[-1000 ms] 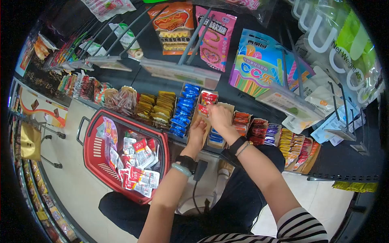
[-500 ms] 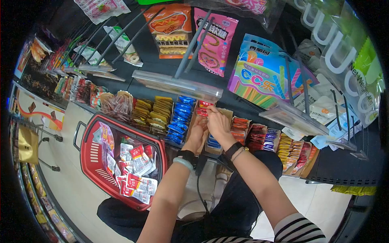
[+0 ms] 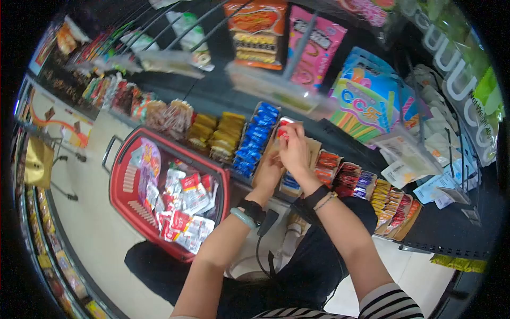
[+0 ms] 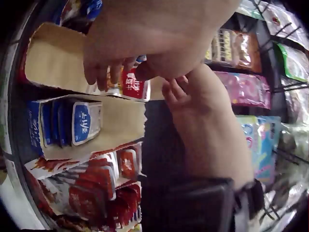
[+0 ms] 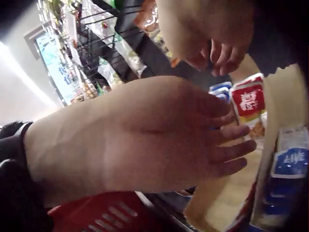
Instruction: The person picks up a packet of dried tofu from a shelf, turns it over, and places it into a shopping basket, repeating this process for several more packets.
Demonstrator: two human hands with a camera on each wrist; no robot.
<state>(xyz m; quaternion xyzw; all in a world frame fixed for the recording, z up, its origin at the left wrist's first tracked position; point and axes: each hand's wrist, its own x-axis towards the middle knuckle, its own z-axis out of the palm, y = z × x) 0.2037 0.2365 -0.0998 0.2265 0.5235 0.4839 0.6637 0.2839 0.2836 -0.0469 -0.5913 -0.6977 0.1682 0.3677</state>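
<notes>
Both hands are at a narrow cardboard box (image 4: 58, 58) on the low shelf. A red-and-white snack packet (image 5: 248, 101) stands at the box's far end. My left hand (image 3: 268, 175) reaches down into the box; in the right wrist view its fingers (image 5: 231, 152) are spread and loosely bent, tips beside the packet. Over the far end is my right hand (image 3: 295, 151). Its fingers hang loosely curled above the packet in the right wrist view, with nothing visible between them. Blue packets (image 4: 87, 123) sit in the adjoining box.
A red shopping basket (image 3: 118, 183) holding several white-and-red packets stands left of my legs. Rows of blue (image 3: 256, 141), gold (image 3: 227, 135) and red packets (image 3: 325, 166) line the shelf. Metal hooks with price-tag holders (image 3: 276, 90) and hanging candy bags (image 3: 366, 101) jut out above.
The head view has shifted, so shelf and basket sit differently in frame. Both hands stay at the same box; the right hand's fingers have moved slightly over the red packets.
</notes>
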